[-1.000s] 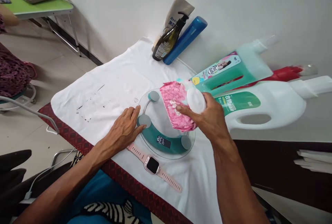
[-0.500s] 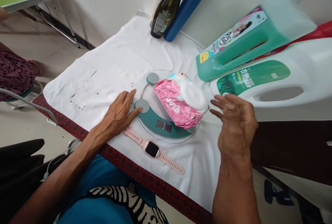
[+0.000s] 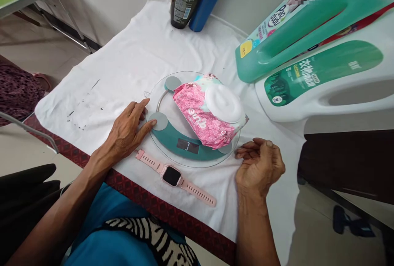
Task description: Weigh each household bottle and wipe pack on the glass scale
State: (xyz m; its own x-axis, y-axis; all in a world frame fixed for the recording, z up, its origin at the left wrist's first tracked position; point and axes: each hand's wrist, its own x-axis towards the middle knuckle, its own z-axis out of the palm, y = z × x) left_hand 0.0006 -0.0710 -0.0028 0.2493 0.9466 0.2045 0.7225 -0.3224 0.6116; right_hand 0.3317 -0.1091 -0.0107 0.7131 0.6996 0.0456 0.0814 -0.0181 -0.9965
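White-clothed bench [image 3: 117, 60]: pink wipes pack [image 3: 197, 122] on round glass scale [image 3: 172, 138].
Pack ahead-left of loosely curled, empty right hand [image 3: 261, 167]; left hand [image 3: 124, 134] splayed on rim.

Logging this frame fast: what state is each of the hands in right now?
Left hand: open, fingertips on the scale rim, holding nothing.
Right hand: open, fingers loosely curled, empty, beside the scale.

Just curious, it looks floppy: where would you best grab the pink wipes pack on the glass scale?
Probably the right end of the wipes pack, coming from beside the right hand: that soft end seems to jut past the scale, leaving room for a grip; its lid is smooth.
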